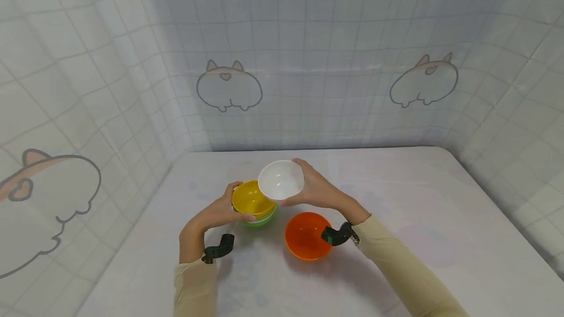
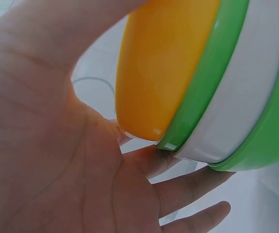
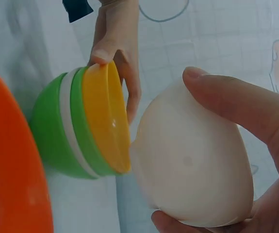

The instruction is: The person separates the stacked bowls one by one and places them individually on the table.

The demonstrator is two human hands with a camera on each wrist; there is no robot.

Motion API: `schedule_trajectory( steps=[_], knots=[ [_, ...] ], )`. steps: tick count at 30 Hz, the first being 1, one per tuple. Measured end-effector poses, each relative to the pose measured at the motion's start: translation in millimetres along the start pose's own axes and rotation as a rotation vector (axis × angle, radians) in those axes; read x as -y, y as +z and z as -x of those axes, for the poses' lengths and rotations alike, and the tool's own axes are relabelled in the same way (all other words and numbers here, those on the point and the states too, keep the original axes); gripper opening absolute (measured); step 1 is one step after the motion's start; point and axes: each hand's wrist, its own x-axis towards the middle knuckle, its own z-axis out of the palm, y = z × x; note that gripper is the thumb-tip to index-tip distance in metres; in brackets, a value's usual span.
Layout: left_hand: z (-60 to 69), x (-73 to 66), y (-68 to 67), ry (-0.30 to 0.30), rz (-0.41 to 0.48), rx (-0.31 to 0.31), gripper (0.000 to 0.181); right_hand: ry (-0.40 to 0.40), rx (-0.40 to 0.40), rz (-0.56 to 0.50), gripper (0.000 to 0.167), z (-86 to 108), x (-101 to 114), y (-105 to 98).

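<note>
My right hand holds a white bowl by its sides, thumb on one side and fingers on the other. The bowl is raised and tilted, its rim close to the yellow bowl. That yellow bowl sits at the top of a nested stack; green and white bowls show as bands below it. My left hand grips the stack at the yellow bowl, thumb on the near side and fingers round the far side. In the left wrist view, fingertips touch the lower bowls.
An orange bowl stands on the white-covered table, right of the stack and below my right wrist. A gridded cloth with animal drawings hangs behind and at both sides. Dark wrist mounts sit on both arms.
</note>
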Motion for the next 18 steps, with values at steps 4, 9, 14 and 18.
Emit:
schedule_trajectory(
  steps=[4, 9, 14, 18],
  knots=[
    [-1.0, -0.5, 0.9, -0.019, 0.000, -0.009, 0.107, 0.026, -0.022, 0.026, 0.110, 9.2, -8.8, -7.3],
    [-1.6, -0.3, 1.6, -0.021, 0.004, -0.011, 0.108, 0.071, -0.041, 0.062, 0.112, 23.8, -19.2, -18.5],
    [-2.4, 0.7, 1.6, -0.031, -0.006, -0.018, 0.109, 0.087, -0.046, 0.077, 0.116, 38.4, -32.7, -29.8],
    [-6.1, 1.6, 1.7, -0.046, -0.008, -0.021, 0.110, 0.103, -0.070, 0.086, 0.117, 47.5, -46.9, -37.1]
  ],
)
